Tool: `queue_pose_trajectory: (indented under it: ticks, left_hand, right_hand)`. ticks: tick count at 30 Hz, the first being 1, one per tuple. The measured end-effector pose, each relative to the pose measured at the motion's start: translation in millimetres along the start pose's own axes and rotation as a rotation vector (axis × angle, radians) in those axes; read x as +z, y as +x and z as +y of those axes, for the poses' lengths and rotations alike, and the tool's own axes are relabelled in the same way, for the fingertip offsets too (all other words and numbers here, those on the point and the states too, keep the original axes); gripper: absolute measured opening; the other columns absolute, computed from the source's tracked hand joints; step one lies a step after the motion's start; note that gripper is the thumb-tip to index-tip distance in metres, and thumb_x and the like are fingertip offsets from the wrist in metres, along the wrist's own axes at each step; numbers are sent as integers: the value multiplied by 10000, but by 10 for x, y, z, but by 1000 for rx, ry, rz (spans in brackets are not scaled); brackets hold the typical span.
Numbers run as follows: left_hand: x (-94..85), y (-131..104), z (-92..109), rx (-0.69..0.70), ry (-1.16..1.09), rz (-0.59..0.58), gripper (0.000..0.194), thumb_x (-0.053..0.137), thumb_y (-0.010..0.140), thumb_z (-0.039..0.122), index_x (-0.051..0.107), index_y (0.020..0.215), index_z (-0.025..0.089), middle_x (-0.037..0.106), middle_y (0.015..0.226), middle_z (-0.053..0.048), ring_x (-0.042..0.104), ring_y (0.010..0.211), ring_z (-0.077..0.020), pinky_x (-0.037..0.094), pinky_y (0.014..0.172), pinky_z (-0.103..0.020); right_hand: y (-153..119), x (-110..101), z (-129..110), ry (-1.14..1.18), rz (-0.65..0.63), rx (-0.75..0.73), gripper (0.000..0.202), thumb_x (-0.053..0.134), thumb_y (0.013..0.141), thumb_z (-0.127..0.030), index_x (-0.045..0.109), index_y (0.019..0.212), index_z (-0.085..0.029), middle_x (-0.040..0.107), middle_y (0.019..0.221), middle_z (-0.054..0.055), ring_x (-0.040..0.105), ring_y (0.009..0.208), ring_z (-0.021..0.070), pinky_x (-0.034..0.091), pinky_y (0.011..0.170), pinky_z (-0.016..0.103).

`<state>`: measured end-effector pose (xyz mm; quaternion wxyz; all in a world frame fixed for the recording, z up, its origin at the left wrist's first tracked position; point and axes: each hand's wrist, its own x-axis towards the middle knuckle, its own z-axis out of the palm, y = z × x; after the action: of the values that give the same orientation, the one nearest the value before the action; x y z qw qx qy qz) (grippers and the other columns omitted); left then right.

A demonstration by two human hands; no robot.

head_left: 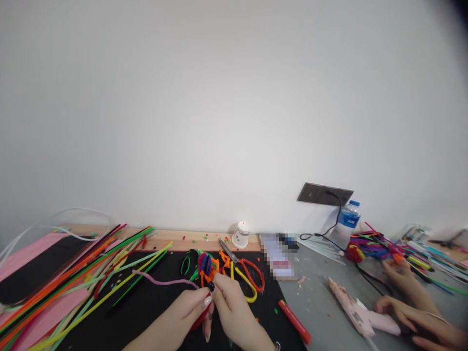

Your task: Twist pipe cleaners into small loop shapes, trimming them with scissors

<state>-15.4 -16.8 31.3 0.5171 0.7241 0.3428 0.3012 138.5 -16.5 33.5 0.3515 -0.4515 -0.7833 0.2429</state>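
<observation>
At the bottom centre of the head view, my left hand [185, 312] and my right hand [232, 304] meet, both with fingers closed in a pinch. Between them is a small red piece [201, 317], mostly hidden by the fingers. A purple pipe cleaner [164, 282] runs leftward from the fingertips. Just beyond my hands lie orange and blue pipe cleaner shapes [208, 265] and green loops [188, 262]. Scissors [252, 275] with red and yellow handles rest open to the right of them.
Many long pipe cleaners [91, 273] cover the left side. Behind stands an upturned paper cup [240, 235]. A phone [280, 258], red tube [294, 321], pink glue gun [356, 307], cable and bottle [347, 224] are to the right, beside another person's hands [409, 287].
</observation>
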Motion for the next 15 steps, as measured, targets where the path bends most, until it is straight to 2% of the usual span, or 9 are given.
queue_pose_trajectory:
  ticks: [5, 8, 11, 15]
  left_hand:
    - [-35, -22, 21, -51, -261, -110, 381, 322, 879, 450, 467, 654, 179, 555, 507, 25, 461, 502, -108, 338, 539, -216]
    - [-15, -24, 8, -78, -410, -133, 363, 370, 862, 456, 443, 636, 182, 549, 467, 30, 448, 441, -91, 297, 482, -202]
    - [32, -28, -21, -114, -647, -158, 338, 431, 829, 462, 434, 629, 189, 502, 399, 52, 410, 357, -79, 287, 434, -195]
    - [68, -43, -60, -170, -863, -246, 341, 523, 759, 478, 431, 594, 194, 410, 311, 83, 329, 283, -60, 261, 400, -187]
  right_hand:
    - [-30, 33, -9, 99, 39, 4, 240, 348, 889, -247, 413, 666, -191, 414, 657, -20, 416, 625, 123, 363, 583, 206]
    - [-35, 23, -48, 158, 49, 17, 245, 343, 893, -268, 394, 665, -193, 402, 658, -21, 414, 630, 123, 359, 581, 205]
    - [-43, -34, -164, 94, 68, -62, 251, 328, 885, -223, 345, 635, -197, 357, 632, -27, 387, 597, 119, 327, 565, 218]
    - [-43, -132, -334, 71, -6, -182, 235, 317, 875, -178, 351, 644, -199, 362, 647, -20, 400, 595, 123, 314, 557, 236]
